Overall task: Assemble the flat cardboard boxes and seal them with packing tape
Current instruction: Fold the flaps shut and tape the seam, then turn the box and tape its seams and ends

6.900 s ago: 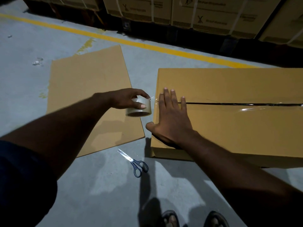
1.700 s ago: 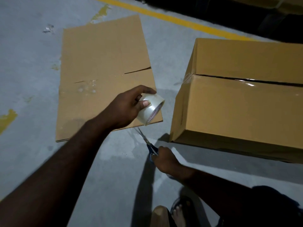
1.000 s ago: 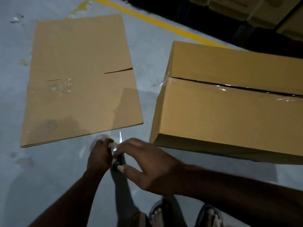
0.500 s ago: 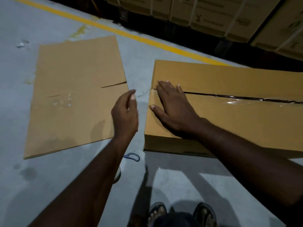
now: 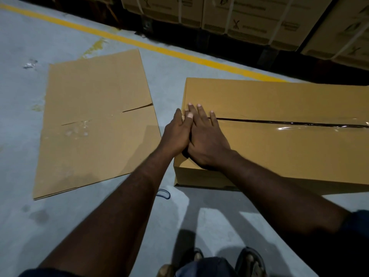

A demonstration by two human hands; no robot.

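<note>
The assembled box [image 5: 279,154] stands on the floor [image 5: 22,39], at the right side. The right hand [image 5: 207,142] lies flat on its top at the left end. Its fingers [image 5: 200,114] are straight and a little spread, and their tips cover the beginning of the taped seam [image 5: 289,124]. The left hand [image 5: 176,133] touches the right one, with fingers straight and together at the box's left edge. The flat cardboard [image 5: 95,120] lies apart, to the left.
</note>
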